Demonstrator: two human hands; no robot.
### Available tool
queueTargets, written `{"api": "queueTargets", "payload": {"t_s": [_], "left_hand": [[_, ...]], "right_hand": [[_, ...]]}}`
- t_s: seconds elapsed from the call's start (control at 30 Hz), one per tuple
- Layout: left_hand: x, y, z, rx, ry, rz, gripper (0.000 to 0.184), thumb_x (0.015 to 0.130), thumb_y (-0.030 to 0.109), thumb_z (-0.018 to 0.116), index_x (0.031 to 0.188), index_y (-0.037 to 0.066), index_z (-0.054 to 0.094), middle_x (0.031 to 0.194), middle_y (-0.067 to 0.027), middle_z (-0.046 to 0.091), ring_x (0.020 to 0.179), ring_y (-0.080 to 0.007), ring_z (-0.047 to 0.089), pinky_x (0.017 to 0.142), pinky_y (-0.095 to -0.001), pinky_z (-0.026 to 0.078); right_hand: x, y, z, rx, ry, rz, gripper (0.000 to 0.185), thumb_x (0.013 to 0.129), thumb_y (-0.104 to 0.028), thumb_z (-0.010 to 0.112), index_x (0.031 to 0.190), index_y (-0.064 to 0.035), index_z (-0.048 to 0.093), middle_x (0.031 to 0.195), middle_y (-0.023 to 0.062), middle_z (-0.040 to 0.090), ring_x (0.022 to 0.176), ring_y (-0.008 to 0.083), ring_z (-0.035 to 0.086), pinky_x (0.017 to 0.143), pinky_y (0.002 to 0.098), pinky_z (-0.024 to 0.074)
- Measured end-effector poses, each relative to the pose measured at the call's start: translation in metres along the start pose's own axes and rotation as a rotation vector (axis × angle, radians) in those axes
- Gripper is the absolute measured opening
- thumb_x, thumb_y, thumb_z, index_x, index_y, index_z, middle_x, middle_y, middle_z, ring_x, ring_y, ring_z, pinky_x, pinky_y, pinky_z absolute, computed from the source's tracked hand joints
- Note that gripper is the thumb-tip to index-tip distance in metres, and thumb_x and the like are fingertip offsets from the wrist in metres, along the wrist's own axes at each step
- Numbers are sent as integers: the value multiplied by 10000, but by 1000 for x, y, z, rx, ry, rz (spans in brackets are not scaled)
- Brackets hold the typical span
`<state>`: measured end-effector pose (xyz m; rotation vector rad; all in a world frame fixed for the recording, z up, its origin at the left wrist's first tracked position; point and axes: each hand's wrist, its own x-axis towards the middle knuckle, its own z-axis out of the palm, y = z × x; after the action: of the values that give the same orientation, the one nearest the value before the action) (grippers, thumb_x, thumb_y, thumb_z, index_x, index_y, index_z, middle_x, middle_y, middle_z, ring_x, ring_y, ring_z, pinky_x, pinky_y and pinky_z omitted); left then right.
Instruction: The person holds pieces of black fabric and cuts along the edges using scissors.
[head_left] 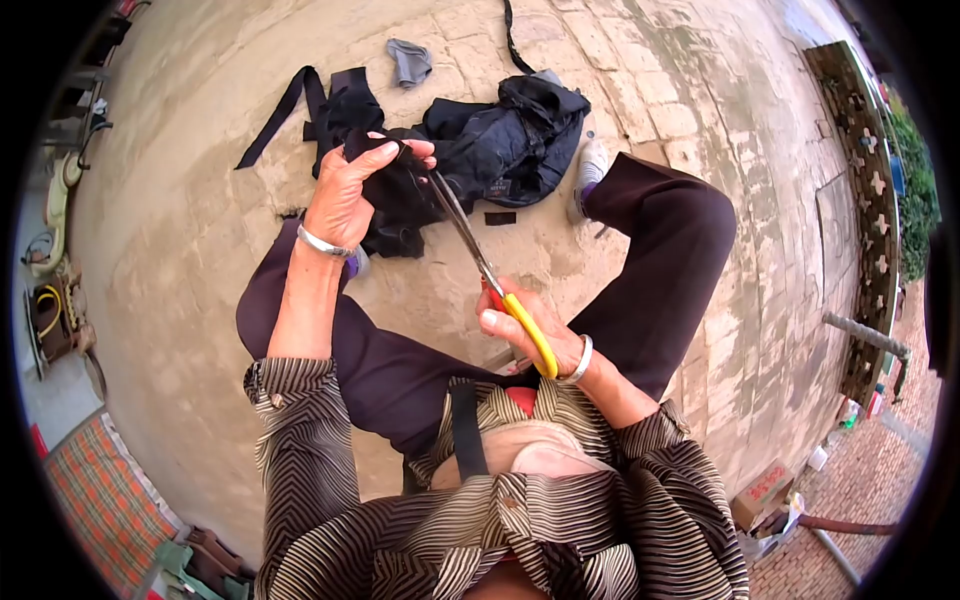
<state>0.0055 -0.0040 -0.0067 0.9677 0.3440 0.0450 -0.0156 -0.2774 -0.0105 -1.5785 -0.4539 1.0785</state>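
Black cloth (396,203) hangs — pinched in left hand (343,198).

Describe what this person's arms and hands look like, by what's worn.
The left sleeve and right sleeve have dark and pale stripes, ending on the forearms. The left hand and right hand are ungloved; a silvery bangle circles the left wrist, another the right.

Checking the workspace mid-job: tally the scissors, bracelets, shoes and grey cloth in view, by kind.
Scissors: 1 pair
Bracelets: 2, one per wrist
Shoes: 2, the left mostly hidden
Grey cloth: 1
Total: 6, counting the scissors as one
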Motion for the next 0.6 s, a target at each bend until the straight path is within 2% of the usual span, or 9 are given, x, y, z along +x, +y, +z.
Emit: {"api": "queueTargets", "payload": {"t_s": [0.03,0.07,0.13,0.17,0.27,0.33,0.37,0.43,0.6], "left_hand": [[0,1,0,-1,-48,-8,58,897,93,606,953,97,594,1095,-226,651,938,-300,668,819,-403,555],[-1,1,1,-2,-49,-9,58,897,93,606,953,97,594,1095,-226,651,938,-300,668,819,-403,555],[-2,2,2,-54,-77,-29,86,900,92,600,984,105,589,1128,-255,632,978,-341,660,830,-440,556],[-3,4,5,-55,-78,-30,86,900,92,600,984,105,589,1128,-255,632,978,-341,660,830,-440,556],[-5,3,10,-108,-52,-35,89,898,85,593,944,34,648,1097,-200,668,950,-271,674,887,-376,518],[-3,-1,7,58,-73,81,112,890,80,599,964,32,668,1132,-181,663,1008,-243,655,952,-361,474],[-3,-1,7,58,-75,80,112,890,80,599,964,32,668,1132,-181,663,1008,-243,655,952,-361,474],[-3,-1,7,223,-100,96,75,892,108,601,960,96,630,1220,-231,604,1136,-311,596,967,-385,480],[-4,-3,7,213,-125,100,92,889,128,600,957,94,652,1220,-225,607,1130,-316,600,960,-395,482]], "right_hand": [[1,2,0,22,-8,10,457,886,-467,597,918,-17,524,728,72,516,702,157,504,644,305,423],[0,0,0,22,-7,10,457,886,-467,597,918,-17,524,728,72,516,702,157,504,644,305,423],[-2,-10,1,60,4,90,399,933,-447,507,860,-56,484,683,8,472,623,101,429,604,257,383],[-1,-6,1,60,6,91,399,933,-447,507,860,-56,484,683,8,472,623,101,429,604,257,383],[0,5,1,81,-12,42,423,931,-464,501,825,-55,480,650,7,468,582,93,432,566,248,386],[-1,-5,4,77,-5,63,434,935,-463,488,800,-50,474,636,6,468,573,94,440,558,246,391],[-1,-8,5,78,-3,63,434,935,-463,488,800,-50,474,636,6,468,573,94,440,558,246,391],[0,-11,6,31,8,66,434,940,-454,476,793,-46,472,605,6,456,561,96,450,552,248,393],[3,-8,4,49,-7,47,448,949,-437,463,746,-37,473,581,6,442,531,102,444,541,253,394]]}}
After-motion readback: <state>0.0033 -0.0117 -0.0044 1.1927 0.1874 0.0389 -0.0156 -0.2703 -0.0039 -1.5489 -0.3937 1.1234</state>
